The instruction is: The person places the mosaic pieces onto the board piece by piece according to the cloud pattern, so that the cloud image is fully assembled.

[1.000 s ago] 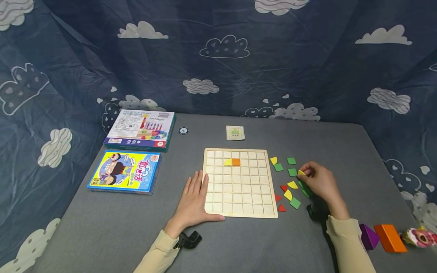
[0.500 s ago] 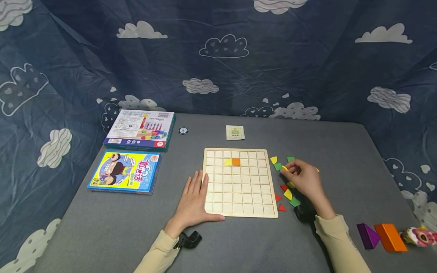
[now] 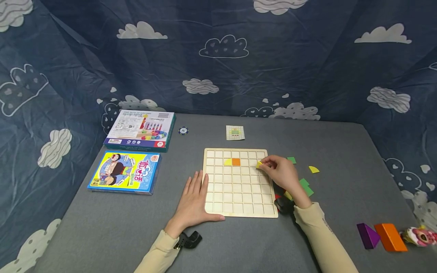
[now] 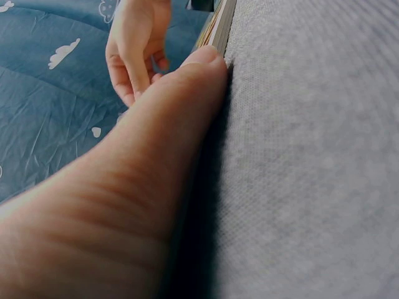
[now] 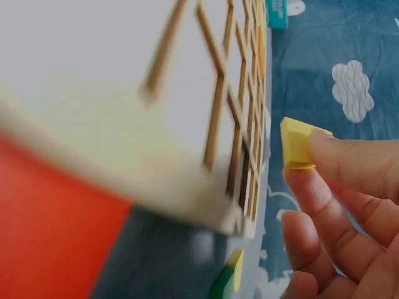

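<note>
A wooden grid board (image 3: 239, 199) lies on the grey table. Set in its second row are a yellow quarter-circle tile (image 3: 228, 162) and, beside it, an orange square tile (image 3: 236, 162). My left hand (image 3: 191, 203) rests flat at the board's lower left corner, fingers spread straight along the side and thumb at the near edge. Between thumb and forefinger, my right hand (image 3: 282, 172) pinches another yellow tile (image 5: 296, 146), above the board's right side. In the right wrist view that tile is clear of the grid, its thick edge showing.
Loose green tiles (image 3: 306, 186) and a yellow one (image 3: 313, 170) lie right of the board; others are partly hidden under my right hand. A pattern card (image 3: 235, 132) and poker chip (image 3: 183, 131) sit behind. Two boxes (image 3: 124, 172) stand left; a purple prism (image 3: 368, 236) and orange block (image 3: 390, 237) right.
My right hand has carried the pinched yellow tile leftward from among the loose tiles to over the board's right side. My left hand has stayed in place.
</note>
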Demonstrator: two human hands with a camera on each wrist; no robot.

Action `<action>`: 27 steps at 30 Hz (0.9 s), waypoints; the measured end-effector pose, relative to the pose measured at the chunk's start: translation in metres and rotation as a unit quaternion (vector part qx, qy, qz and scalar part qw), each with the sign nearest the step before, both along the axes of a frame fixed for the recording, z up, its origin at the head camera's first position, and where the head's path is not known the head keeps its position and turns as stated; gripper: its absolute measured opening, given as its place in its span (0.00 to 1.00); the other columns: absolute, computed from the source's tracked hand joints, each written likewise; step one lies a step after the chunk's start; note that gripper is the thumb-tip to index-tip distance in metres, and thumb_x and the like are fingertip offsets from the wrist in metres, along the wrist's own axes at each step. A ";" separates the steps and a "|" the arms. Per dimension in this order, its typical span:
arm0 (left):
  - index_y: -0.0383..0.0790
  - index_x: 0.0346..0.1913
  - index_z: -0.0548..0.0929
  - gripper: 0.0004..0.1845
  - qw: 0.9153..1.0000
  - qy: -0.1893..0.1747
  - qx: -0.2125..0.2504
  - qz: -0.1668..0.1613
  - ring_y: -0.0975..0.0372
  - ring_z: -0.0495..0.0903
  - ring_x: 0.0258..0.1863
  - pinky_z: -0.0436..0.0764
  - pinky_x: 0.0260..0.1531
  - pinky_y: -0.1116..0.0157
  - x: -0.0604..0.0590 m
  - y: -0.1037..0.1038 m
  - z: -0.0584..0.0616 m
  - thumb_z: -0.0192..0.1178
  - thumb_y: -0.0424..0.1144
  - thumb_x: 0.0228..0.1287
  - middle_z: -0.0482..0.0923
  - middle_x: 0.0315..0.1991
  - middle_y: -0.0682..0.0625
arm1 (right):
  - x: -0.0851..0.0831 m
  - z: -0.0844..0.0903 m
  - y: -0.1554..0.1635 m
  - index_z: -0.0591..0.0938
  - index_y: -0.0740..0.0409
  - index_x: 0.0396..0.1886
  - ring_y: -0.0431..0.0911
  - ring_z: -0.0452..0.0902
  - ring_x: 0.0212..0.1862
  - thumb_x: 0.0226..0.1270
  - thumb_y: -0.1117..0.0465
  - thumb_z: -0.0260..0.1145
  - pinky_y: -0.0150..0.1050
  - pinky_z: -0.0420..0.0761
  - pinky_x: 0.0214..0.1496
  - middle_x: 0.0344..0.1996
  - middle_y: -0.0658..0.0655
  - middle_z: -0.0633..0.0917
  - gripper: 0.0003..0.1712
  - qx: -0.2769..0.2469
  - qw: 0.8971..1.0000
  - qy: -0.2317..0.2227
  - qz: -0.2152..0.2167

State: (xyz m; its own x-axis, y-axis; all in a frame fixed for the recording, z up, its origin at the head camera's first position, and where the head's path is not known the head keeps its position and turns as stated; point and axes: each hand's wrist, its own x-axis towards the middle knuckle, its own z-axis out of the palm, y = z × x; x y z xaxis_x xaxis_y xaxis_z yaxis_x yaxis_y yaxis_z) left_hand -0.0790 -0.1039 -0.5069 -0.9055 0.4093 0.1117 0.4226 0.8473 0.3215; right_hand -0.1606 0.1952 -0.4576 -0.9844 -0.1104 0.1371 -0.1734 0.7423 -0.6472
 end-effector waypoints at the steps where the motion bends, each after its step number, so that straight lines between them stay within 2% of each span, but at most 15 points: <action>1: 0.31 0.74 0.45 0.73 1.000 0.000 0.001 0.000 0.48 0.36 0.73 0.38 0.68 0.52 0.000 0.000 0.000 0.57 0.81 0.34 0.40 0.74 0.35 | -0.001 0.001 -0.003 0.85 0.60 0.36 0.45 0.67 0.21 0.59 0.60 0.71 0.38 0.65 0.21 0.23 0.52 0.80 0.08 -0.002 1.000 -0.005 0.004; 8: 0.32 0.74 0.44 0.73 1.000 -0.006 0.001 0.001 0.49 0.35 0.73 0.37 0.68 0.53 0.000 0.000 0.000 0.57 0.81 0.35 0.39 0.74 0.35 | -0.010 0.004 -0.018 0.85 0.59 0.36 0.44 0.71 0.23 0.59 0.63 0.70 0.38 0.68 0.25 0.26 0.52 0.83 0.06 0.012 0.999 -0.022 0.027; 13: 0.32 0.74 0.44 0.73 1.000 -0.007 0.001 0.001 0.49 0.35 0.73 0.37 0.68 0.53 0.000 0.000 0.001 0.57 0.81 0.35 0.39 0.74 0.35 | -0.016 0.006 -0.027 0.85 0.57 0.35 0.44 0.70 0.24 0.60 0.61 0.68 0.39 0.67 0.26 0.26 0.50 0.82 0.05 0.015 0.998 -0.041 0.038; 21: 0.32 0.74 0.45 0.72 1.000 -0.005 0.003 0.001 0.49 0.36 0.73 0.38 0.68 0.52 0.001 0.001 0.001 0.58 0.80 0.35 0.40 0.74 0.35 | -0.024 0.005 -0.033 0.86 0.57 0.36 0.45 0.69 0.26 0.60 0.63 0.69 0.39 0.66 0.28 0.26 0.50 0.82 0.05 0.027 0.997 -0.053 0.041; 27: 0.32 0.74 0.44 0.73 1.000 -0.008 0.002 0.003 0.49 0.35 0.73 0.37 0.68 0.53 0.001 0.001 0.001 0.58 0.80 0.35 0.39 0.74 0.35 | -0.028 0.004 -0.036 0.86 0.58 0.37 0.45 0.72 0.27 0.60 0.63 0.69 0.39 0.69 0.30 0.27 0.51 0.82 0.06 0.014 0.997 -0.058 0.046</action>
